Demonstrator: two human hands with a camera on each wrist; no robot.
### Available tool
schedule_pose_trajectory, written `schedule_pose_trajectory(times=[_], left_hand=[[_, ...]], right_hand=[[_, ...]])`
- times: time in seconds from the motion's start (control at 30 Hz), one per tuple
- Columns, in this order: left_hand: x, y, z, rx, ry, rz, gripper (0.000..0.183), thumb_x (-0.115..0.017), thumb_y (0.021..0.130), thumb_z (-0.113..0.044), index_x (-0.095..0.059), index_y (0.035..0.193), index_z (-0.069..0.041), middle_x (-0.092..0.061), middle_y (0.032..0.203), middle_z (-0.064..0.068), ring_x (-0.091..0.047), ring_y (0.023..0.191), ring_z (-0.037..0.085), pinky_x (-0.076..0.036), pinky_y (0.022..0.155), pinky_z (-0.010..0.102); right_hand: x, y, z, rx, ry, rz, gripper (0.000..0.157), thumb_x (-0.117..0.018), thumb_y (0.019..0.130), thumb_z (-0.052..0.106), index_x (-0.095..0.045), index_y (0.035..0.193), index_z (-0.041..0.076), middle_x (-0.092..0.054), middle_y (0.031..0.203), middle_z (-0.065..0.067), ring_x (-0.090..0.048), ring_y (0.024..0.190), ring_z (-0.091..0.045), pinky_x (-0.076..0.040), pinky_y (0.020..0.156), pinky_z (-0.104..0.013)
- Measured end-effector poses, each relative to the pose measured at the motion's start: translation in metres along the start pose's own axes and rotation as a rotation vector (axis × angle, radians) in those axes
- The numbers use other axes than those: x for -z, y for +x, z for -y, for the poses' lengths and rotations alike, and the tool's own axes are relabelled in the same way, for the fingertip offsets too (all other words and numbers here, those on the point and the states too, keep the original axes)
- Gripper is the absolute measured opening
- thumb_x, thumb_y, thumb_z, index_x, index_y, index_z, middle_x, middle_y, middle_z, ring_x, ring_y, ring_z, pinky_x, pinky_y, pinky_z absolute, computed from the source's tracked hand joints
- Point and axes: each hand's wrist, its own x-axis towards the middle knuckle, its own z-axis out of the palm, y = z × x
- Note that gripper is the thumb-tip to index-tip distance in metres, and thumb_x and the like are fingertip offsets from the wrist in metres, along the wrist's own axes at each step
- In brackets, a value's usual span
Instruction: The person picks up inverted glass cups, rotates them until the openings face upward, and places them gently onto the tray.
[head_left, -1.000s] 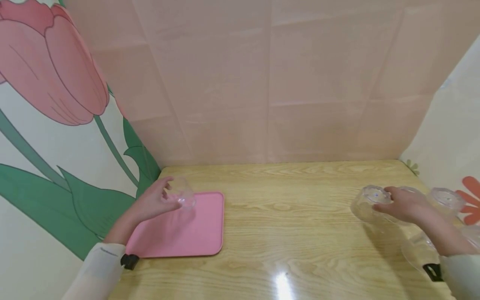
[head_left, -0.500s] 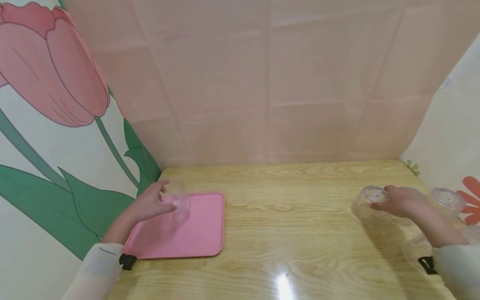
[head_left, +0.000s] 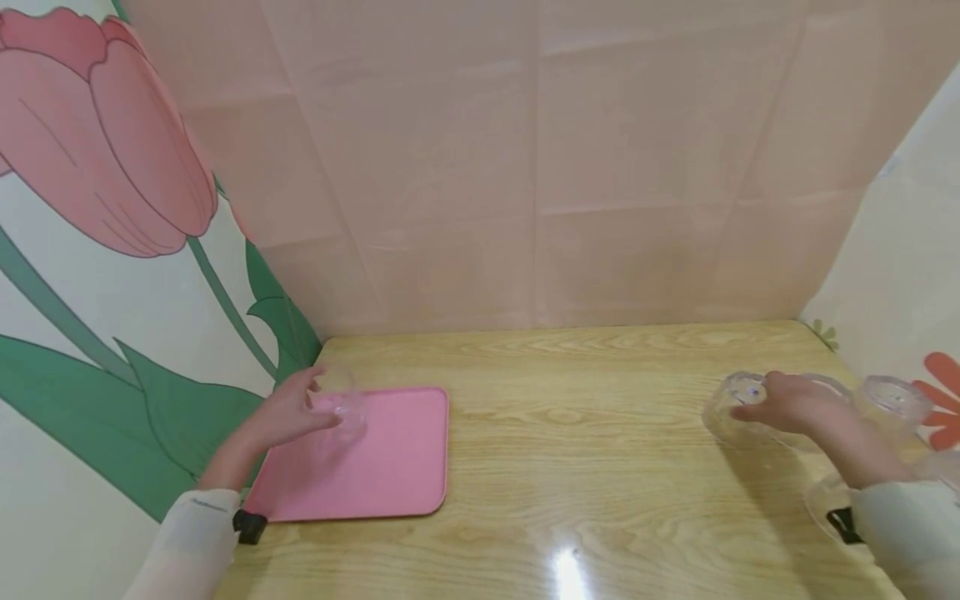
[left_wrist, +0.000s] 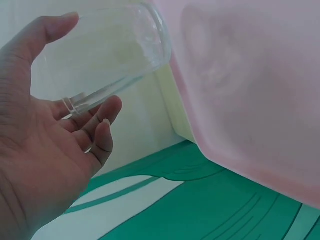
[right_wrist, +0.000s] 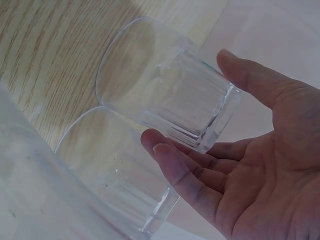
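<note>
My left hand point(head_left: 288, 412) grips a clear drinking glass point(head_left: 348, 412) over the back left part of a pink tray point(head_left: 397, 467). In the left wrist view the thumb and fingers curve round the glass point(left_wrist: 110, 50), whose far end points at the tray. Over on the right, my right hand point(head_left: 798, 408) holds an upside-down clear glass point(head_left: 723, 417) by its base end. The right wrist view has that glass point(right_wrist: 175, 95) between thumb and fingers, its rim on the wood table. Beside it stands a second glass point(right_wrist: 115, 165), touching or nearly so.
Several more upside-down glasses stand around my right forearm, among them one at the far right point(head_left: 892, 400) and one partly behind the sleeve point(head_left: 825, 504). Pink sheeting point(head_left: 525, 167) rises along the table's back edge, and a tulip-printed panel point(head_left: 112, 167) borders the left.
My left hand has shifted left and slightly down with its glass, over the tray. The right hand has moved slightly left at its glass, which stays in place.
</note>
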Motion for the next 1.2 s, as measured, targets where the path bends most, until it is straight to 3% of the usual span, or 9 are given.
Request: schedule_pose_trajectory(times=[0.27,0.53,1.2], left_hand=[[0.005,-0.003,0.008,0.030,0.013,0.003,0.093,-0.080,0.084,-0.036,-0.032,0.151,0.008,-0.052,0.131,0.032,-0.058,0.108,0.042,-0.054,0.078,0.047],[0.006,-0.003,0.019,0.016,0.034,-0.020,0.091,-0.080,0.084,-0.032,-0.034,0.147,0.013,-0.052,0.132,0.036,-0.055,0.116,0.048,-0.052,0.086,0.057],[0.009,-0.004,0.034,0.078,-0.010,-0.002,0.092,-0.079,0.084,-0.030,-0.030,0.149,0.013,-0.048,0.136,0.037,-0.051,0.120,0.049,-0.053,0.084,0.053]], right_hand=[[-0.001,0.003,-0.003,0.002,0.018,0.001,0.090,-0.068,0.087,0.059,-0.045,0.109,-0.025,-0.057,0.104,-0.044,-0.057,0.094,-0.061,-0.052,0.075,-0.060],[0.000,0.003,0.003,-0.017,0.041,0.042,0.101,-0.068,0.087,0.059,-0.036,0.117,-0.031,-0.051,0.112,-0.049,-0.053,0.100,-0.064,-0.051,0.078,-0.061],[-0.001,0.004,0.004,-0.017,0.078,0.051,0.092,-0.069,0.089,0.054,-0.038,0.110,-0.029,-0.056,0.099,-0.041,-0.058,0.091,-0.057,-0.051,0.075,-0.058]])
